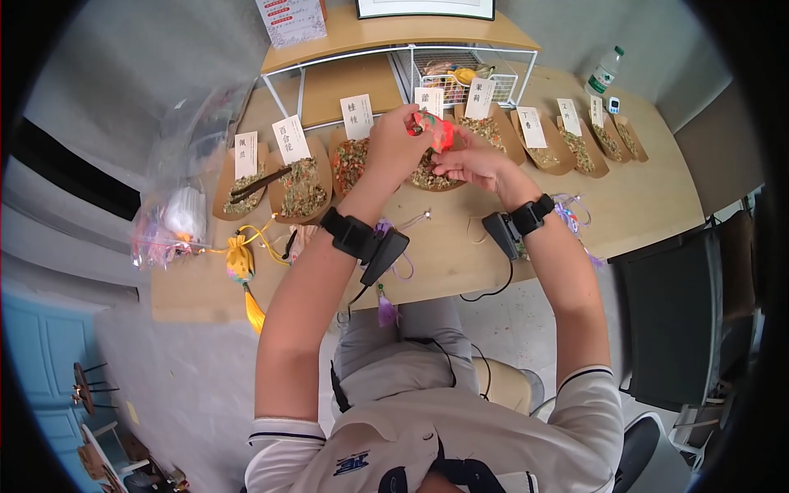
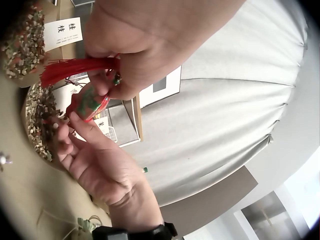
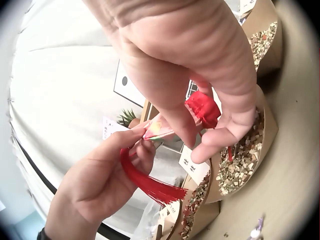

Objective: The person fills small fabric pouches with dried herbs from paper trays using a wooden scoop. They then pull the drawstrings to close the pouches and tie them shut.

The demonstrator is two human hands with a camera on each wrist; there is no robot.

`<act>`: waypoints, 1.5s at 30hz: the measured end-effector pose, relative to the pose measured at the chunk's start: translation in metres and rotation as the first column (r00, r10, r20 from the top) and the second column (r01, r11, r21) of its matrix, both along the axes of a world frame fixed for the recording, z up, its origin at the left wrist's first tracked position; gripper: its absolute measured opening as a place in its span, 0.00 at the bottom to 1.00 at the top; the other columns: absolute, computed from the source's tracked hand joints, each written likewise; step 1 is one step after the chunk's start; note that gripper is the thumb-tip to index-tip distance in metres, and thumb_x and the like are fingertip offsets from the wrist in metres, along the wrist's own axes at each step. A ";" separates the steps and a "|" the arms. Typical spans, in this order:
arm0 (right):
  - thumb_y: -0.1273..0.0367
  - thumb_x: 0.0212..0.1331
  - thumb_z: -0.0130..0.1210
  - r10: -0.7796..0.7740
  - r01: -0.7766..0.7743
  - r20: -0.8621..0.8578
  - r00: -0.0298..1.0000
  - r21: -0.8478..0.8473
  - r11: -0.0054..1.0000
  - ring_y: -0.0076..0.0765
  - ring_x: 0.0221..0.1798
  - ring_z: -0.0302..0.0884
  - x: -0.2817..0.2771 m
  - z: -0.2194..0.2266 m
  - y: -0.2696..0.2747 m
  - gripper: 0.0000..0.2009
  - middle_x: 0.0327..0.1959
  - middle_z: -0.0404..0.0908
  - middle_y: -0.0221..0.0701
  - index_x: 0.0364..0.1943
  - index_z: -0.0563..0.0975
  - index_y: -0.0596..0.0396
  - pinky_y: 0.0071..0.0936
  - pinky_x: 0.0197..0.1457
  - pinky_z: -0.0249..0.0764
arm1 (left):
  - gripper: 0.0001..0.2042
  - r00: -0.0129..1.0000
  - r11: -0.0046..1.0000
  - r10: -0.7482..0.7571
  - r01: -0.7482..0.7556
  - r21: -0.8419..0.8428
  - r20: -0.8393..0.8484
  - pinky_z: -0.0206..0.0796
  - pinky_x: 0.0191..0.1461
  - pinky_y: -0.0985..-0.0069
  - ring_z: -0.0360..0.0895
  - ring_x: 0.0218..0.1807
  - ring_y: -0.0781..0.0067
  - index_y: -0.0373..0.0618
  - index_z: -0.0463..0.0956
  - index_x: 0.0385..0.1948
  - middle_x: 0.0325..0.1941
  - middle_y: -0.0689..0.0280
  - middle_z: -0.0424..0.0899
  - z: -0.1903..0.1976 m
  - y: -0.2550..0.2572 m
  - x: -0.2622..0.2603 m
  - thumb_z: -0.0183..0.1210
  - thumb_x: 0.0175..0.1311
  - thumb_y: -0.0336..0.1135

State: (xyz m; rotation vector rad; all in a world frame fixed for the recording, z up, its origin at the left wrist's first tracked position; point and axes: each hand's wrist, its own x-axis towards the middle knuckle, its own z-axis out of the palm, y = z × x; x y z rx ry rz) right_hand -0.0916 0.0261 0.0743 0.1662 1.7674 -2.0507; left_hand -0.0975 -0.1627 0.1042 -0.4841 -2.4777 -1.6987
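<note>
Both hands hold a small red sachet pouch (image 1: 440, 133) with green and yellow patterning above the row of paper trays. My left hand (image 1: 393, 148) pinches its tassel end between thumb and fingers, and the red tassel (image 3: 155, 187) hangs beside that hand in the right wrist view. At the other end, my right hand (image 1: 481, 164) has thumb and curled fingers at the ruffled red mouth (image 3: 204, 108) of the pouch. Beneath the hands is a tray of chopped dried herbs (image 3: 240, 170). What lies inside the pouch is hidden.
Labelled trays of dried herbs (image 1: 302, 193) line the table, dark tongs (image 1: 261, 185) across the left ones. A yellow tasselled pouch (image 1: 240, 261) lies front left, near a plastic bag (image 1: 185, 214). Behind stand a shelf (image 1: 394, 37), a wire basket (image 1: 501, 86) and a bottle (image 1: 604, 72).
</note>
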 end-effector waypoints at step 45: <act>0.79 0.63 0.58 0.204 -0.205 -0.015 0.979 -0.045 0.978 0.20 0.27 0.77 0.016 0.014 -0.009 0.13 0.35 0.84 0.38 0.49 0.70 0.58 0.16 0.31 0.73 | 0.12 0.929 0.848 0.195 -0.321 -0.422 -0.315 0.76 0.46 0.60 0.83 0.44 0.54 0.46 0.85 0.37 0.38 0.60 0.87 0.003 0.018 -0.020 0.70 0.51 0.37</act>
